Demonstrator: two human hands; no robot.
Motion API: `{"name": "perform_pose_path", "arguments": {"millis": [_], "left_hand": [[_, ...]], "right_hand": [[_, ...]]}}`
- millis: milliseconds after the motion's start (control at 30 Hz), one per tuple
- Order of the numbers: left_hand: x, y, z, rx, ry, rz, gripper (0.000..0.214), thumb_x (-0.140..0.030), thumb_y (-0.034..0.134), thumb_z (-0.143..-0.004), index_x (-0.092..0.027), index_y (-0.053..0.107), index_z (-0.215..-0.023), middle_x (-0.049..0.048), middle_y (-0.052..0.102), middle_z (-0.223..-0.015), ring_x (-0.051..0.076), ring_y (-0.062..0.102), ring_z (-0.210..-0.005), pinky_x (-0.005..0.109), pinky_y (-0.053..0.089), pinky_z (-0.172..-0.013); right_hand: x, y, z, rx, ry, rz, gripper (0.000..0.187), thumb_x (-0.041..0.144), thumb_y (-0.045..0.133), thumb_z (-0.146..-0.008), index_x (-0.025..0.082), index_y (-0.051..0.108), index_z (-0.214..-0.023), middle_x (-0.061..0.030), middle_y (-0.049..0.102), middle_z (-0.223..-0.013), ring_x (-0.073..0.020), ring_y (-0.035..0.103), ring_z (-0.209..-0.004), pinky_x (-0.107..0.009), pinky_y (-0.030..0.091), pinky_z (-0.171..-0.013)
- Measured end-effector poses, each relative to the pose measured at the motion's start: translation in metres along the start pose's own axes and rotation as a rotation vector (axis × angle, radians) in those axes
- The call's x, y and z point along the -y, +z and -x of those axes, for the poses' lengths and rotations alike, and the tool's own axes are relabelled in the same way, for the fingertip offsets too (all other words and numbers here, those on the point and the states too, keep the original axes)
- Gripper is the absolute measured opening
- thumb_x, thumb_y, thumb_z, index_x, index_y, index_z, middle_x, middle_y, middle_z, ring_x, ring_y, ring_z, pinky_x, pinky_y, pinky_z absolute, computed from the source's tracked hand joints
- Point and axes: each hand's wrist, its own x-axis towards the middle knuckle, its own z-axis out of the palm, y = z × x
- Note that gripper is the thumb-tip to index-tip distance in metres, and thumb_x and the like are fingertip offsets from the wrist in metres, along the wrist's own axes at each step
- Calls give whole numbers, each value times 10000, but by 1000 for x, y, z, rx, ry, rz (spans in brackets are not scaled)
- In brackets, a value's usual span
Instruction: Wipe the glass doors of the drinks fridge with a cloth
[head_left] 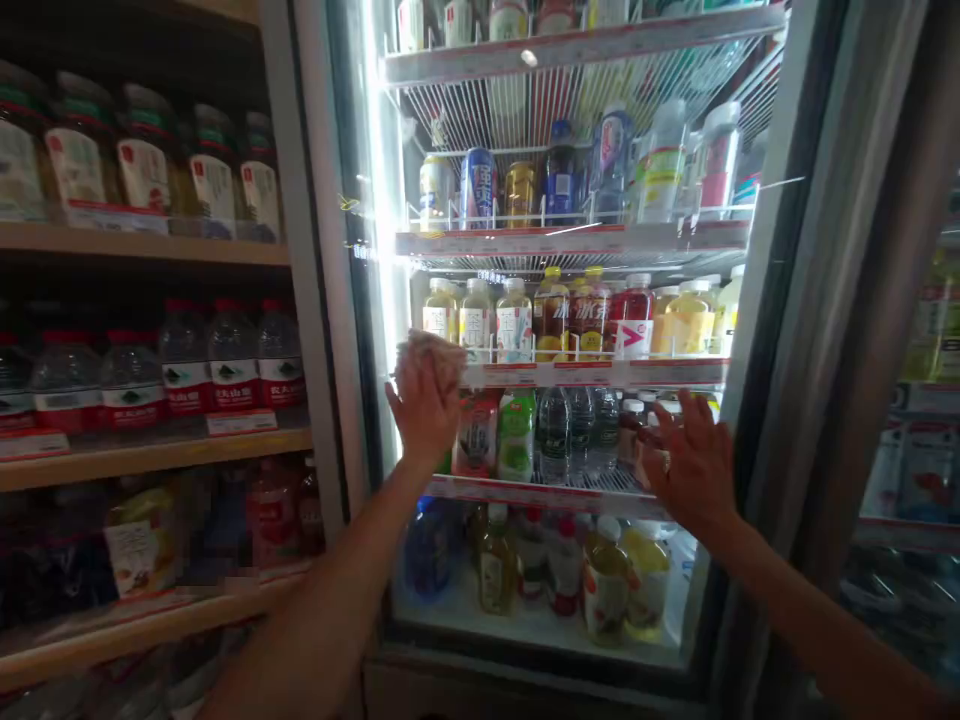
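My left hand (pixel 426 415) presses a folded pale pinkish cloth (pixel 433 352) flat against the glass door (pixel 555 505) of a lit drinks fridge, near its left side. The cloth sits in front of the third shelf's price strip, partly covering the bottles behind. Farther right, my right hand (pixel 694 460) is raised at the glass with fingers apart and nothing in it; whether it touches the pane I cannot tell. Behind the glass stand several bottles with white labels (pixel 514 325), dark iced tea bottles (pixel 553 318) and clear water bottles (pixel 555 435).
Cans (pixel 478 188) and bottles fill the fridge's upper shelves, and larger jugs (pixel 606 580) stand at the bottom. Wooden shelves (pixel 142 238) at left hold red-capped water bottles (pixel 187 355). A metal door frame (pixel 847 300) and another drinks case (pixel 926 420) lie at right.
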Motion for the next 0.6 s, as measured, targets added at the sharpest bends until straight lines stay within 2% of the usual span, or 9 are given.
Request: {"name": "perform_pose_path", "arguments": {"millis": [67, 100, 200, 267, 333, 433, 467, 500, 600], "left_hand": [[-4, 1, -2, -34, -80, -5, 632, -428, 338, -894, -93, 213, -1415, 214, 221, -1477, 293, 114, -1396, 535, 172, -1096], [-13, 2, 1, -23, 23, 12, 629, -419, 347, -891, -101, 211, -1417, 199, 227, -1480, 282, 97, -1400, 518, 174, -1102], [-45, 5, 14, 98, 526, 90, 594, -429, 380, -879, -173, 269, -1404, 113, 291, -1475, 242, 109, -1402, 458, 144, -1131], [-47, 6, 14, 141, 641, 117, 572, -447, 383, -878, -221, 289, -1395, 76, 299, -1476, 232, 135, -1398, 456, 120, -1136], [-29, 5, 5, 89, 430, 105, 570, -436, 365, -888, -216, 264, -1405, 98, 264, -1488, 243, 135, -1398, 480, 116, -1130], [-8, 4, -10, -69, -96, 61, 619, -404, 337, -899, -112, 186, -1424, 195, 167, -1498, 298, 87, -1400, 539, 142, -1105], [-10, 4, -11, -88, -139, 64, 632, -392, 340, -898, -87, 170, -1424, 212, 147, -1498, 309, 64, -1400, 545, 154, -1100], [-17, 5, -9, -72, -69, 81, 636, -384, 353, -893, -84, 169, -1424, 209, 145, -1499, 309, 50, -1401, 537, 163, -1101], [-49, 7, 4, 75, 449, 143, 589, -378, 398, -876, -160, 257, -1404, 131, 242, -1491, 261, 87, -1403, 475, 155, -1124]], "right_hand": [[-5, 1, 0, -21, 16, 8, 619, 317, 495, -843, 205, 278, -1411, -144, 214, -1495, -341, 210, -1361, -536, 270, -1041], [-5, 1, 0, -28, 15, 7, 642, 321, 499, -840, 195, 256, -1420, -153, 206, -1495, -348, 202, -1362, -534, 279, -1036], [-4, 2, 1, -41, 17, 16, 668, 321, 495, -840, 173, 223, -1432, -171, 218, -1487, -356, 206, -1359, -537, 291, -1026], [-6, 0, 2, -22, 11, 29, 634, 312, 477, -851, 188, 240, -1426, -163, 259, -1474, -344, 240, -1350, -537, 294, -1023], [-10, -2, 3, 5, 6, 39, 597, 302, 459, -861, 203, 264, -1416, -156, 284, -1466, -330, 266, -1343, -534, 298, -1021], [-12, -1, 4, -4, 9, 27, 607, 307, 466, -856, 182, 266, -1415, -167, 265, -1471, -334, 254, -1348, -524, 307, -1019], [-10, 0, 4, -21, 14, 17, 627, 313, 473, -850, 169, 253, -1419, -173, 250, -1476, -340, 238, -1352, -524, 306, -1021], [-8, 2, 4, -40, 22, 6, 649, 318, 479, -844, 158, 237, -1425, -176, 240, -1479, -344, 222, -1357, -525, 302, -1024], [-3, 6, 5, -71, 50, -20, 674, 327, 477, -838, 146, 211, -1431, -180, 237, -1479, -347, 210, -1360, -532, 303, -1022]]}}
